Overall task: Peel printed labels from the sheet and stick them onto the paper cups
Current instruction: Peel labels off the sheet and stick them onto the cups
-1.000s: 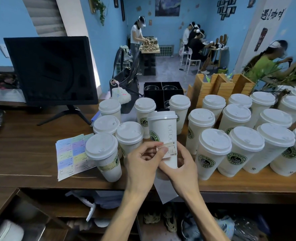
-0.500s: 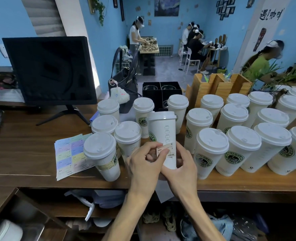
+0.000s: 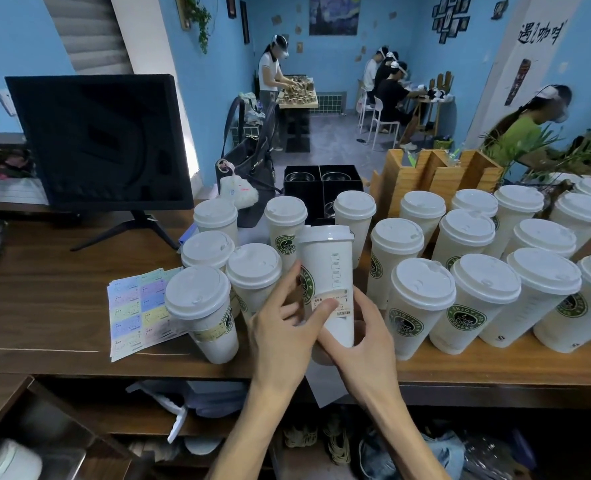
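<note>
Counter point(image 3: 44, 306): both hands grip cup point(image 3: 327, 265), thumb pressing label point(image 3: 332, 307).

My hands are hemmed in mid-frame: a tight cluster of lidded cups point(image 3: 204, 306) crowds just left of them, and rows of lidded cups point(image 3: 422, 306) fill the counter from centre to the right edge. The label sheet point(image 3: 134, 310) lies flat at left. Beyond it, bare counter point(image 3: 44, 292) runs to the left edge, below the monitor point(image 3: 96, 140) at upper left.
</note>
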Action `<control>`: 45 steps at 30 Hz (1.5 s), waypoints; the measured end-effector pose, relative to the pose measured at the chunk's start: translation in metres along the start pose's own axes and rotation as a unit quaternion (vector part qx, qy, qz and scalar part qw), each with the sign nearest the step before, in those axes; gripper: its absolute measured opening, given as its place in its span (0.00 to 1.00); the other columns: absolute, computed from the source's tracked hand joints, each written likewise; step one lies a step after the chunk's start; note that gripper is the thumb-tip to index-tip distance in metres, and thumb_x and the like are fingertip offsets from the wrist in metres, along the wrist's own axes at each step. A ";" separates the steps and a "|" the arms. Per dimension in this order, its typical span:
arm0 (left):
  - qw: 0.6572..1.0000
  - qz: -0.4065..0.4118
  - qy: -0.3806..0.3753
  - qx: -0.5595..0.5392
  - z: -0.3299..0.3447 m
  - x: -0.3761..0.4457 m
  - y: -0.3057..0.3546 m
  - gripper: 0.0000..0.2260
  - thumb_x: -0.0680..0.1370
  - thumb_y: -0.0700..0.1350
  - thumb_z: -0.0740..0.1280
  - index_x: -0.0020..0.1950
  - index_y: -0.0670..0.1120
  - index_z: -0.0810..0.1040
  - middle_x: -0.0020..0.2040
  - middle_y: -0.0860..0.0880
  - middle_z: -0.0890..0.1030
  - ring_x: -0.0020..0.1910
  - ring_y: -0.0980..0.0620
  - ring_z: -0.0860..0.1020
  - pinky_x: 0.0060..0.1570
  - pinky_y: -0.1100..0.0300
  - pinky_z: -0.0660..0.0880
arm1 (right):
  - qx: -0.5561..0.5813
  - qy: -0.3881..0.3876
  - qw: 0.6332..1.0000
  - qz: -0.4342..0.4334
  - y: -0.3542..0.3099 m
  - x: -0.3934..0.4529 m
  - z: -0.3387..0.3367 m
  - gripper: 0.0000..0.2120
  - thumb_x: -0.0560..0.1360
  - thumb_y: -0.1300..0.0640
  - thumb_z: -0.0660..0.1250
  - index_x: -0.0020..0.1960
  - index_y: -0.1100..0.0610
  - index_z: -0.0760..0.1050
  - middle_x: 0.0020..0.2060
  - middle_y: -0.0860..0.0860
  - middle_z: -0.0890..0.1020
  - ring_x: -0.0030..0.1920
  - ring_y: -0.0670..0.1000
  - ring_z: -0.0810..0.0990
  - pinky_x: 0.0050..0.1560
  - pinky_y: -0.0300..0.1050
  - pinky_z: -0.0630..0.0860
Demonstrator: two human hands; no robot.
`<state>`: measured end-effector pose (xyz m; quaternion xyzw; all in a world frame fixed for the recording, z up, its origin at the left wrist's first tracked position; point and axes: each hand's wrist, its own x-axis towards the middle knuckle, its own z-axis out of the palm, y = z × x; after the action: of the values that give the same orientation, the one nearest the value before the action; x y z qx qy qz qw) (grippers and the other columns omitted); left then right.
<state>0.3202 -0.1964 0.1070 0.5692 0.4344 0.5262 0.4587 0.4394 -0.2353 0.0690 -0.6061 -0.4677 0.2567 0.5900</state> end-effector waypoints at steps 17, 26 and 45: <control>1.000 0.018 -0.002 -0.009 -0.004 -0.001 -0.008 0.24 0.77 0.49 0.75 0.68 0.68 0.74 0.67 0.52 0.81 0.54 0.60 0.84 0.48 0.70 0.77 | 0.037 -0.012 0.999 0.012 -0.010 0.008 -0.004 0.26 0.79 0.35 0.66 0.75 0.33 0.67 0.63 0.37 0.81 0.54 0.42 0.85 0.55 0.42 0.80; 0.999 0.010 0.025 -0.043 -0.002 -0.005 -0.015 0.19 0.79 0.48 0.74 0.67 0.66 0.77 0.69 0.57 0.79 0.63 0.59 0.80 0.58 0.60 0.80 | 0.051 0.016 0.998 0.032 -0.016 0.004 -0.004 0.25 0.76 0.39 0.68 0.72 0.41 0.75 0.59 0.38 0.85 0.52 0.36 0.84 0.50 0.35 0.80; 0.989 -0.022 0.081 -0.118 0.006 -0.017 -0.018 0.16 0.78 0.46 0.73 0.66 0.52 0.81 0.57 0.51 0.86 0.52 0.59 0.85 0.45 0.67 0.80 | 0.077 0.088 0.993 0.025 -0.002 0.006 0.000 0.05 0.78 0.47 0.72 0.52 0.43 0.87 0.50 0.40 0.87 0.51 0.41 0.86 0.51 0.47 0.84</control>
<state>0.3250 -0.2101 0.0856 0.4566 0.4174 0.6080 0.4977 0.4413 -0.2304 0.0725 -0.5907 -0.3775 0.2519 0.6672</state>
